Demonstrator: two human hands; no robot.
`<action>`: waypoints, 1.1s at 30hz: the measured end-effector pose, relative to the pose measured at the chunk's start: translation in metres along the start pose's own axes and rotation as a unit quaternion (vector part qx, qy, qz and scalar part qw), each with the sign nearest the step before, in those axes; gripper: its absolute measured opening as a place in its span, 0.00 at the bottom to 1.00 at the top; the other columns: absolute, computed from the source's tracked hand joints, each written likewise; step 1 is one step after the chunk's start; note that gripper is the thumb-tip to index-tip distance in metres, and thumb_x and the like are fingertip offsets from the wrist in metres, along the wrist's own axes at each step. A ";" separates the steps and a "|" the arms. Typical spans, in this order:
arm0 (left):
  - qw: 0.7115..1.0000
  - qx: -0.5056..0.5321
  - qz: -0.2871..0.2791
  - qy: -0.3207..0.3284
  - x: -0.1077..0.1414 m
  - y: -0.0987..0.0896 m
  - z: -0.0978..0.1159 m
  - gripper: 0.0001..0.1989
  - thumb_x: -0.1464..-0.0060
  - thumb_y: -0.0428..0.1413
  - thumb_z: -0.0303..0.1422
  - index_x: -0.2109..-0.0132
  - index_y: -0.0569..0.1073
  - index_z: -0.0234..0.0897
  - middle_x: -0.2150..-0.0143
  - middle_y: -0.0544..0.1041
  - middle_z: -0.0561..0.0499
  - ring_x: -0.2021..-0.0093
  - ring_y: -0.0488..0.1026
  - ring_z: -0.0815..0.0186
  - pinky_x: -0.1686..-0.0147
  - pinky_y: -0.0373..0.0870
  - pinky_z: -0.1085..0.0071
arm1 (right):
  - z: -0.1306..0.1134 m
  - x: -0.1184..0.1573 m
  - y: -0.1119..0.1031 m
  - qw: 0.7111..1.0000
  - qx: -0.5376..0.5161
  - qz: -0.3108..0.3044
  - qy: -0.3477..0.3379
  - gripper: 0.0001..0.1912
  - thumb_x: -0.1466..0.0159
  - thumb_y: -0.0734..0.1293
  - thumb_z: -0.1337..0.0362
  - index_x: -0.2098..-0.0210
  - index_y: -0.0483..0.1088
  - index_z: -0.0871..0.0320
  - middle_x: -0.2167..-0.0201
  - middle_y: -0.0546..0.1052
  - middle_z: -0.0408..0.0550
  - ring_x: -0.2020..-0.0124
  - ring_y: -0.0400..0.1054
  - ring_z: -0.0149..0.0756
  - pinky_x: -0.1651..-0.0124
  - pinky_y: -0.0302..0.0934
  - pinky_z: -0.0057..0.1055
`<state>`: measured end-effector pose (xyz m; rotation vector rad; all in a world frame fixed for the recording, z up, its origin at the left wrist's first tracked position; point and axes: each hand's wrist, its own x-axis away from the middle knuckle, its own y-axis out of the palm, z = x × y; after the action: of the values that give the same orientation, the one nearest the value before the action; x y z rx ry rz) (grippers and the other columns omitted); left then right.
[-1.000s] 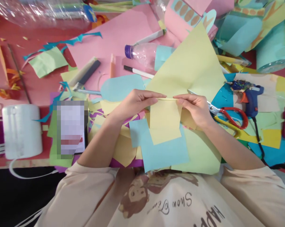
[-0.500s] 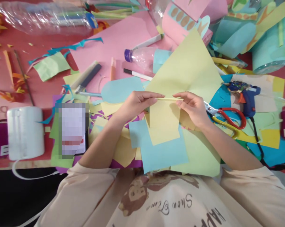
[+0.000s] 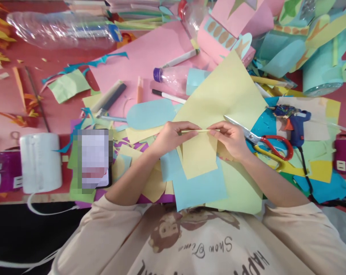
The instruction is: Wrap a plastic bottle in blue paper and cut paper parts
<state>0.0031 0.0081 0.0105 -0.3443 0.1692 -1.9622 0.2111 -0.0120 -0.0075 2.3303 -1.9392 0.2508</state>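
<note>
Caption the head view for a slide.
Left hand and right hand pinch yellow paper over a blue sheet, scissors lying beside the right.

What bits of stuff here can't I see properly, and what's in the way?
In the head view:
- Phone screen: mostly covered by blurry blocks.
- Thin yellow paper edge: partly covered by the left hand and right hand pinching it.
- Black-capped pen and purple-capped bottle: far ends hidden by the big yellow sheet.
- Purple box: cut off by the right edge.

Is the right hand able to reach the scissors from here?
Probably yes: the scissors lie beside the right hand, with the red handle uncovered. That hand is pinching pale yellow paper, though, so it may need to let go first.
</note>
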 end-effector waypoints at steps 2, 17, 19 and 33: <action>1.000 -0.004 0.010 -0.002 0.000 0.001 0.000 0.12 0.47 0.59 0.41 0.63 0.81 0.38 0.63 0.82 0.48 0.64 0.78 0.65 0.67 0.73 0.75 | -0.001 0.000 -0.001 1.000 0.002 -0.004 -0.003 0.10 0.43 0.72 0.56 0.66 0.77 0.54 0.72 0.79 0.43 0.70 0.72 0.31 0.68 0.64 0.27; 0.999 0.029 0.039 0.001 0.006 0.003 0.003 0.11 0.47 0.61 0.40 0.59 0.82 0.41 0.58 0.83 0.48 0.58 0.80 0.63 0.57 0.75 0.73 | -0.005 -0.001 -0.003 1.000 0.006 0.008 -0.006 0.08 0.45 0.73 0.57 0.67 0.80 0.53 0.79 0.75 0.41 0.76 0.67 0.29 0.70 0.62 0.29; 0.998 0.035 0.043 -0.005 0.008 0.003 0.006 0.11 0.48 0.62 0.39 0.59 0.82 0.40 0.58 0.83 0.48 0.58 0.80 0.63 0.57 0.75 0.72 | -0.007 -0.001 -0.003 1.000 -0.005 0.009 -0.014 0.08 0.46 0.74 0.57 0.68 0.80 0.53 0.78 0.76 0.41 0.75 0.68 0.30 0.69 0.62 0.29; 0.996 0.074 0.050 -0.022 0.005 0.010 -0.011 0.12 0.51 0.62 0.39 0.61 0.82 0.37 0.61 0.83 0.47 0.68 0.76 0.69 0.69 0.70 0.75 | 0.000 -0.003 -0.004 1.000 -0.003 -0.015 -0.016 0.04 0.44 0.73 0.62 0.68 0.79 0.54 0.72 0.80 0.42 0.70 0.72 0.30 0.64 0.67 0.29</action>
<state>0.0065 -0.0015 -0.0023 -0.2770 0.0123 -1.8539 0.2141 -0.0085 -0.0080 2.3709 -1.9144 0.2059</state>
